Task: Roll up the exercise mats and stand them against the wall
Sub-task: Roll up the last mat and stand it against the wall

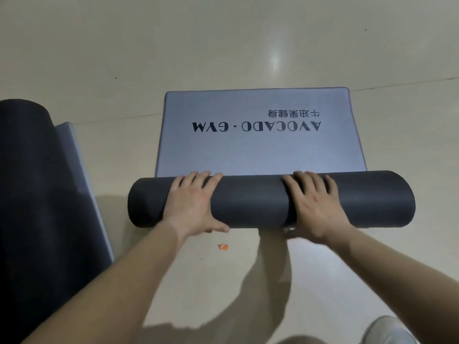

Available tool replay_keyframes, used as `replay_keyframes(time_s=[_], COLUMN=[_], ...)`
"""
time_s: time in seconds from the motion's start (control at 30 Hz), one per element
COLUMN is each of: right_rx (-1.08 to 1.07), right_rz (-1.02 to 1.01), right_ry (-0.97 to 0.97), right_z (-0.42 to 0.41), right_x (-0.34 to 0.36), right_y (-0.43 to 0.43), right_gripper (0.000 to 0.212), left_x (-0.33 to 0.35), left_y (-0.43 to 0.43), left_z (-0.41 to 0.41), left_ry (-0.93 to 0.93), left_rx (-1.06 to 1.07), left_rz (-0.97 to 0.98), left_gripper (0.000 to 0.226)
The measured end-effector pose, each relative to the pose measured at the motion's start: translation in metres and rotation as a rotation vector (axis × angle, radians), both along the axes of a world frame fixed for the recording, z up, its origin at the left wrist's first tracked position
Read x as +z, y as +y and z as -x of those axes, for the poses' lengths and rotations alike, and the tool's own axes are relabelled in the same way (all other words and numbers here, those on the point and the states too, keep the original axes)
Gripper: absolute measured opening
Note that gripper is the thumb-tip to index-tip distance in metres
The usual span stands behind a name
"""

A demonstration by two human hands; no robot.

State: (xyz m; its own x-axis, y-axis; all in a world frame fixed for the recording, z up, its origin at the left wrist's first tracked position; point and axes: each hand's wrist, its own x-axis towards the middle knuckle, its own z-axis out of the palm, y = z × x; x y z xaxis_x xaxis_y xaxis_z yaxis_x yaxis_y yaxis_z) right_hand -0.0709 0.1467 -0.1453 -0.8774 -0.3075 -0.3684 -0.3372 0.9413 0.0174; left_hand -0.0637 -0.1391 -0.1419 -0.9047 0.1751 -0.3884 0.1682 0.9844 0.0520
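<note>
A grey exercise mat lies on the floor ahead of me, mostly wound into a thick dark roll [250, 202]. Its flat lilac-grey end [258, 150] stretches away from the roll, printed with "AVOCADO · GYM" upside down. My left hand [193, 204] presses flat on top of the roll's left part, fingers spread forward. My right hand [315, 207] rests the same way on the roll's right part. A second mat [32, 184], partly rolled with its dark side up, lies along the left edge of the view.
The floor [223, 45] is pale, glossy tile with a seam running across behind the mat. A small orange scrap [223, 247] lies on the floor just behind the roll, between my arms. A grey knee or shoe [390, 331] shows at bottom right.
</note>
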Motion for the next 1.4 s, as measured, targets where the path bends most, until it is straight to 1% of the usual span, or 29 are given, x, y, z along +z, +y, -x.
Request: replay_keyframes(time_s=[0.07, 0.13, 0.23, 0.3, 0.37, 0.43, 0.53, 0.57, 0.63, 0.73, 0.77, 0.8, 0.83, 0.9, 0.93, 1.0, 1.07, 1.13, 1.17, 1.23, 1.27, 1.33, 1.4], right_rx=[0.033, 0.064, 0.116, 0.139, 0.145, 0.169, 0.179, 0.164, 0.094, 0.023, 0.024, 0.021, 0.018, -0.002, -0.012, -0.009, -0.021, -0.019, -0.016, 0.006, 0.018, 0.054, 0.101], right_rz=[-0.012, -0.003, -0.032, -0.101, -0.127, -0.115, -0.078, -0.063, -0.032, -0.072, -0.087, -0.09, -0.079, -0.029, -0.012, -0.018, -0.029, -0.057, -0.061, -0.026, -0.006, -0.006, -0.042], right_ry=[0.129, 0.185, 0.126, 0.081, 0.026, -0.063, -0.238, -0.268, -0.25, -0.123, -0.104, -0.108, -0.121, -0.145, -0.168, -0.198, -0.117, -0.018, 0.031, 0.131, 0.15, 0.117, 0.044], right_z=[-0.004, 0.016, 0.046, 0.052, 0.047, 0.029, -0.005, -0.015, -0.037, -0.079, -0.093, -0.098, -0.094, -0.062, -0.041, -0.012, -0.012, -0.032, -0.038, -0.024, -0.011, 0.018, 0.039], right_x=[-0.015, -0.017, -0.003, 0.003, 0.012, 0.02, 0.029, 0.03, 0.029, 0.023, 0.02, 0.018, 0.018, 0.022, 0.026, 0.033, 0.026, 0.011, 0.002, -0.01, -0.011, -0.006, 0.0], right_y=[0.006, 0.007, 0.002, -0.001, -0.003, -0.003, -0.001, -0.001, 0.0, 0.0, -0.001, -0.001, -0.002, -0.005, -0.007, -0.012, -0.014, -0.014, -0.013, -0.009, -0.007, -0.005, -0.006], right_gripper=[0.139, 0.129, 0.121, 0.113, 0.104, 0.101, 0.109, 0.111, 0.117, 0.141, 0.149, 0.153, 0.153, 0.145, 0.143, 0.146, 0.145, 0.147, 0.148, 0.142, 0.137, 0.134, 0.135], left_x=[0.004, 0.001, -0.005, -0.004, 0.002, 0.006, 0.011, 0.013, 0.019, 0.028, 0.029, 0.032, 0.034, 0.036, 0.035, 0.028, 0.017, 0.009, 0.007, 0.006, 0.005, 0.002, 0.001], left_y=[-0.006, -0.012, -0.008, -0.002, 0.003, 0.005, 0.004, 0.003, 0.004, 0.006, 0.007, 0.009, 0.01, 0.015, 0.018, 0.024, 0.025, 0.018, 0.014, 0.009, 0.008, 0.011, 0.011], left_z=[0.039, 0.054, 0.046, 0.043, 0.04, 0.022, -0.017, -0.024, -0.023, -0.01, -0.011, -0.016, -0.027, -0.06, -0.076, -0.093, -0.076, -0.041, -0.023, 0.004, 0.011, 0.018, 0.026], left_ry=[-0.055, -0.054, 0.018, 0.026, -0.034, -0.14, -0.343, -0.391, -0.453, -0.54, -0.534, -0.481, -0.376, -0.126, -0.086, -0.121, -0.08, -0.029, -0.019, -0.029, -0.034, -0.006, 0.048], left_rx=[-0.035, -0.057, -0.085, -0.092, -0.059, -0.043, -0.049, -0.049, -0.041, 0.02, 0.026, 0.042, 0.069, 0.084, 0.072, 0.025, 0.038, 0.074, 0.059, 0.005, -0.023, -0.057, -0.063], left_rz=[-0.048, -0.068, 0.025, 0.071, 0.059, 0.039, -0.008, -0.017, -0.038, -0.097, -0.087, -0.069, -0.037, 0.046, 0.081, 0.153, 0.156, 0.09, 0.072, 0.043, 0.046, 0.09, 0.081], left_gripper=[0.132, 0.133, 0.135, 0.13, 0.125, 0.125, 0.129, 0.129, 0.125, 0.122, 0.121, 0.12, 0.116, 0.108, 0.113, 0.134, 0.141, 0.14, 0.139, 0.138, 0.138, 0.14, 0.136])
